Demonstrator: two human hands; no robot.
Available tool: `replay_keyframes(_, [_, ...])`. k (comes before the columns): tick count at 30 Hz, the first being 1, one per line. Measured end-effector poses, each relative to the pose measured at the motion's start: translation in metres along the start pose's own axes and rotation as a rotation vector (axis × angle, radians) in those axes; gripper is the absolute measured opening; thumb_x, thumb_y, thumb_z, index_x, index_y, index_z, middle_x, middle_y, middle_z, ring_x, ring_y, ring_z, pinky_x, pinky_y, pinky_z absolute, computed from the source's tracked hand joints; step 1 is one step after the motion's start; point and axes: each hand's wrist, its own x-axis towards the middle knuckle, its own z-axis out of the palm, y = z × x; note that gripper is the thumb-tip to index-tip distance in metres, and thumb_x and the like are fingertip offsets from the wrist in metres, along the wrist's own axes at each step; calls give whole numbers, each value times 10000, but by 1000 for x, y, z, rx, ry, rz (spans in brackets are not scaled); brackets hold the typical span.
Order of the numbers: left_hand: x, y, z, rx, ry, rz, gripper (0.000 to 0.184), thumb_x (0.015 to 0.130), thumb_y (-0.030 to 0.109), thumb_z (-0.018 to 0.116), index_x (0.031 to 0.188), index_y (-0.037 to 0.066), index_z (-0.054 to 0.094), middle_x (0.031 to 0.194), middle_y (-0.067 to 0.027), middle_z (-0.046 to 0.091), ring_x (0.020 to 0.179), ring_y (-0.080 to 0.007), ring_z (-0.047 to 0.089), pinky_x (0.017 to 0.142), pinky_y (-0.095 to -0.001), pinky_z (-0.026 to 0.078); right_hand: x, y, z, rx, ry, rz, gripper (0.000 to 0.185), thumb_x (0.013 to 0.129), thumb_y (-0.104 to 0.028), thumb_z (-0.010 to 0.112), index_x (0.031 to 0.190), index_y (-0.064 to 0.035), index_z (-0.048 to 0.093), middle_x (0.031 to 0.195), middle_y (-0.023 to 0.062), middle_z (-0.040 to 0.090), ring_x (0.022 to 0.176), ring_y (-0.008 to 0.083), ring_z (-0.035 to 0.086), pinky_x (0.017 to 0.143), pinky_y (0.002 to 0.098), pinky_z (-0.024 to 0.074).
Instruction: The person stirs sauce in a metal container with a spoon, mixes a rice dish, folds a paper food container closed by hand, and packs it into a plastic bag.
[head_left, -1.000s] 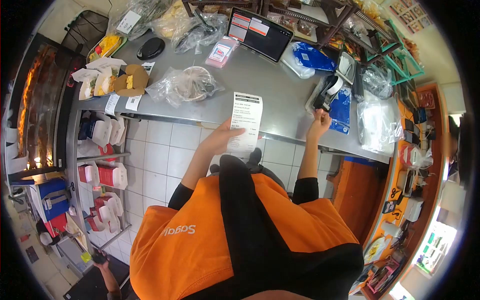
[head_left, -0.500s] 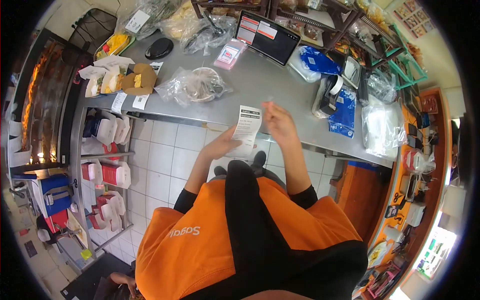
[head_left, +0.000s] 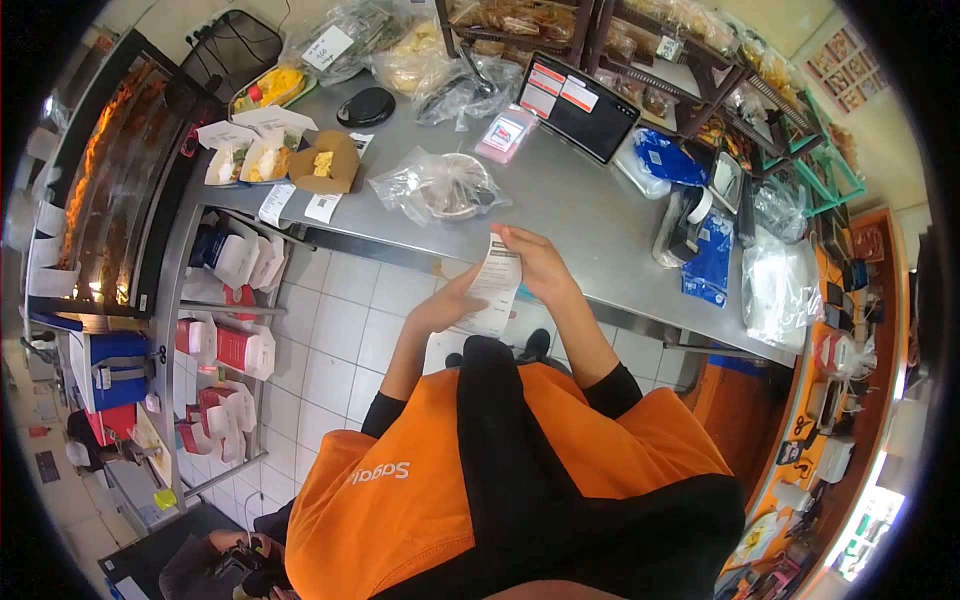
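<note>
A printed paper receipt (head_left: 497,290) hangs in front of my body, near the steel counter's front edge. My left hand (head_left: 445,303) grips it along its lower left side, thumb over the print. My right hand (head_left: 537,265) is at its upper right, fingers closed on the top corner. A clear plastic bag around a round container (head_left: 455,190) lies on the counter just beyond my hands. Further left are an open brown box (head_left: 325,165) with yellow food and white boxes of food (head_left: 262,158), with paper slips at the counter edge.
A tablet (head_left: 578,103) leans at the back of the counter beside a pink pack (head_left: 505,135). A tape dispenser (head_left: 684,228), blue packets (head_left: 708,262) and clear bags (head_left: 778,280) are at right. Folded boxes fill the left shelves. Another person (head_left: 215,565) is at lower left.
My right hand has come from raised and apart, with a small clear bit at its fingertips, down to the receipt's top corner. The view has shifted; another person shows more at lower left.
</note>
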Motion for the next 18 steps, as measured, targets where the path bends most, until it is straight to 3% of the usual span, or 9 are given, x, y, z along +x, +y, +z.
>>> replay_keyframes(5, [-16,-13,-22,-7,94,-3,733,858,51,541,1469,107,140,1379,-123,394,1223,-211,433,1004,-335,352,65,19,5,-196,30,-222,488,841,-159,666,1275,-12,498,964,66,618,834,135,589,749,275,484])
replay_keyframes(7, [-20,-31,-40,-24,120,26,715,884,74,570,1469,136,164,1358,-110,421,1192,-190,455,983,-316,362,97,29,10,-590,338,-413,606,736,-167,747,1264,-20,488,951,114,650,834,190,625,719,293,498])
replay_keyframes(8, [-26,-38,-47,50,154,13,692,893,117,571,1465,161,184,1349,-98,437,1175,-178,469,967,-322,370,108,35,11,-580,341,-427,606,736,-167,747,1264,-20,488,951,114,650,834,190,625,719,293,498])
replay_keyframes(10, [-37,-40,-57,139,183,6,670,903,160,573,1461,185,203,1340,-85,452,1157,-167,484,951,-328,377,125,43,18,-1053,789,-601,729,645,-227,792,1257,-61,432,822,127,648,769,278,635,711,355,494])
replay_keyframes(11, [-44,-40,-59,124,215,-81,643,908,197,570,1451,199,226,1329,-63,468,1138,-155,497,932,-332,381,127,41,24,-1043,786,-611,729,645,-227,792,1257,-61,432,822,127,648,769,278,635,711,355,494])
replay_keyframes(13, [-56,-45,-63,110,279,-165,565,918,277,556,1416,228,294,1288,-7,512,1084,-128,531,898,-336,386,125,37,34,-1172,934,-355,820,582,-254,814,1245,-78,364,906,163,617,856,355,611,729,419,491])
replay_keyframes(14, [-60,-49,-67,111,291,-164,565,918,277,556,1416,228,294,1288,-7,512,1084,-128,531,898,-336,386,123,40,37,-1172,921,-357,820,582,-254,814,1245,-78,364,906,163,617,856,355,611,729,419,491])
replay_keyframes(17, [-68,-55,-77,111,256,-166,556,920,289,551,1411,210,301,1283,-7,520,1078,-134,533,901,-339,387,131,42,28,-1119,1233,-444,918,583,-218,837,1309,-91,290,1109,227,528,934,384,606,749,443,508])
replay_keyframes(18, [-69,-53,-78,108,252,-171,552,922,293,547,1409,201,303,1275,-8,526,1073,-137,535,902,-341,389,153,46,8,-769,1180,-262,959,573,-211,844,1321,-98,254,1170,232,464,963,387,588,778,449,508])
